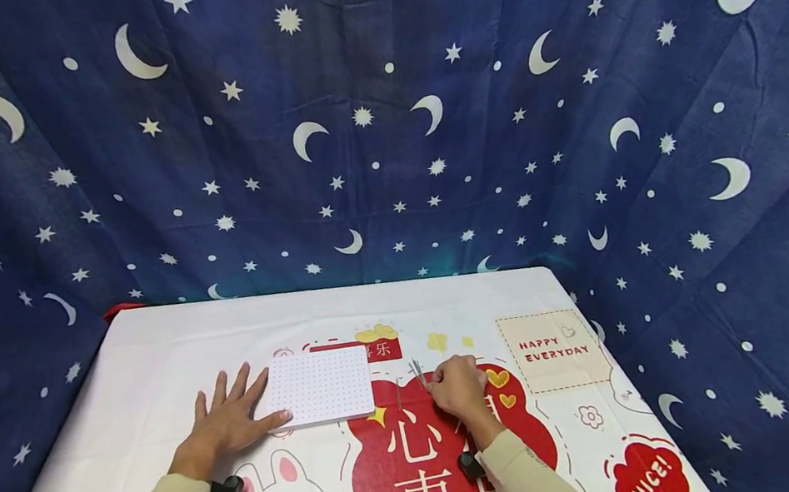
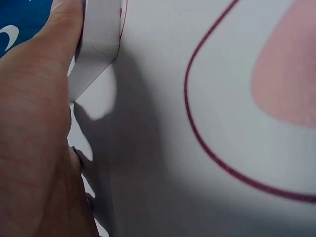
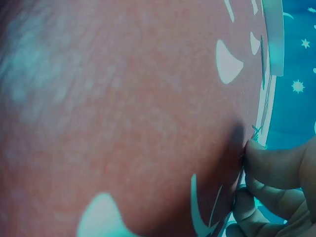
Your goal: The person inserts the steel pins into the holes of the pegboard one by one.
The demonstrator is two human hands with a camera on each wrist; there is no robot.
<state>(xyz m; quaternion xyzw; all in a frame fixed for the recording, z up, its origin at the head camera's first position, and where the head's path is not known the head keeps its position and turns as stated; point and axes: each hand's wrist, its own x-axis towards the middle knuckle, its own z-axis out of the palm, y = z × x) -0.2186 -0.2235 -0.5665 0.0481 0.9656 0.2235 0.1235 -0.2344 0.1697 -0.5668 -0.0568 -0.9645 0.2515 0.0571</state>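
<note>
White dotted board [image 1: 319,385] lies flat on the printed tablecloth [image 1: 154,364]. The left hand [image 1: 231,420] rests beside it with straight, spread fingers, the thumb touching its edge. The right hand [image 1: 458,384] is curled and pinches thin metal tweezers [image 1: 418,373] just right of the board.

The left hand [image 1: 230,420] lies flat touching the dotted white board [image 1: 319,387]; the right hand [image 1: 457,384] pinches thin metal tweezers [image 1: 417,372].
</note>
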